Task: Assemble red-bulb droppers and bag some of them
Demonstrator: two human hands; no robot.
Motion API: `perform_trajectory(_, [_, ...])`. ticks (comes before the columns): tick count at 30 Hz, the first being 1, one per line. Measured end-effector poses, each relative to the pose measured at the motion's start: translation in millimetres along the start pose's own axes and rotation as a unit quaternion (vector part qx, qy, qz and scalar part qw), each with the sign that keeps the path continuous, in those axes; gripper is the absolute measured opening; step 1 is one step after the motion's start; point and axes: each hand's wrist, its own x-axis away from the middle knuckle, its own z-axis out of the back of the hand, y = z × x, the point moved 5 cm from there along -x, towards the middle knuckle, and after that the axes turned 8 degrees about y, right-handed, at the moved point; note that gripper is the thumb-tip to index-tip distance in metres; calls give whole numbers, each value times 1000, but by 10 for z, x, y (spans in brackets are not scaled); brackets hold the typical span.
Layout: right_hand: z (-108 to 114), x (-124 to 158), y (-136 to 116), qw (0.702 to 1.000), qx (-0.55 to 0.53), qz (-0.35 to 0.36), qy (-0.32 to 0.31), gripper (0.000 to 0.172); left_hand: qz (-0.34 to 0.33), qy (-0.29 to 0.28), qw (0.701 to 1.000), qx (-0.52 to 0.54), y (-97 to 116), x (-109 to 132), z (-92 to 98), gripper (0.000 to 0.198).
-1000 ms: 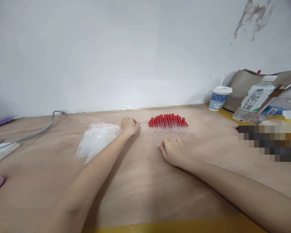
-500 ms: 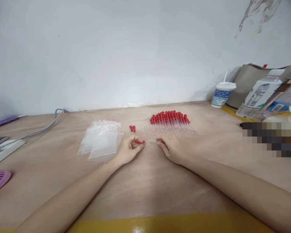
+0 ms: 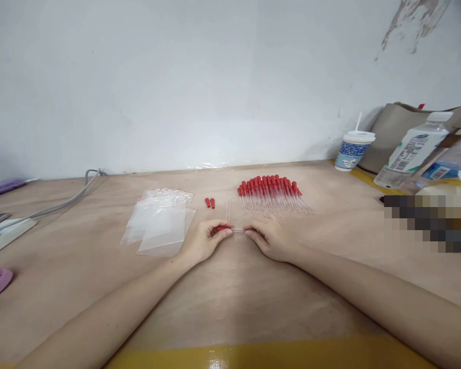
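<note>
My left hand (image 3: pixel 207 240) is closed on a red rubber dropper bulb (image 3: pixel 223 228), its open end facing right. My right hand (image 3: pixel 268 237) pinches a clear dropper tube (image 3: pixel 237 230), whose left end meets the bulb at my left fingertips. How deep the tube sits in the bulb is hidden by the fingers. Just beyond the hands lie more clear tubes (image 3: pixel 228 207), pointing away from me. Two loose red bulbs (image 3: pixel 210 203) rest to the left of them. Behind my right hand, many red-topped droppers (image 3: pixel 271 192) lie side by side in a fan.
Clear zip bags (image 3: pixel 163 225) overlap on the table left of my left hand. At the back right stand a paper cup (image 3: pixel 353 150) with a straw, a tilted plastic bottle (image 3: pixel 414 148) and a grey bag (image 3: pixel 386 128). A grey cable (image 3: pixel 67 200) runs along the left.
My hands have come together, and the tube in my right hand now meets the red bulb in my left; a gap separated them before. The view has shifted slightly.
</note>
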Motion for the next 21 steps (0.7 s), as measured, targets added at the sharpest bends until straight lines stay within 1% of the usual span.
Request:
perform_trajectory(2, [7,-6,-12,1000,-12,4,-7,19,-4,-2,1000,-22,32,19,7,23])
perform_trajectory(5, [20,-16,1,1000,-29,-7,-2,18,-14,-6,999,-44,53,28,21,24])
perform_trajectory(10, [41,-16,47,998,-31,-43,27,15,-68,29,993,-93,68,2,70,20])
perform_trajectory(13, [44,-6,62,998,-20,-56,33,15,-64,37,992,-104,73,-4,78,19])
perform_trajectory(18, [53,-1,41,998,-24,-45,36,17,-57,20,994,-91,153,20,51,20])
perform_trajectory(21, [54,-5,30,998,-22,-38,39,18,-42,19,997,-68,178,28,41,20])
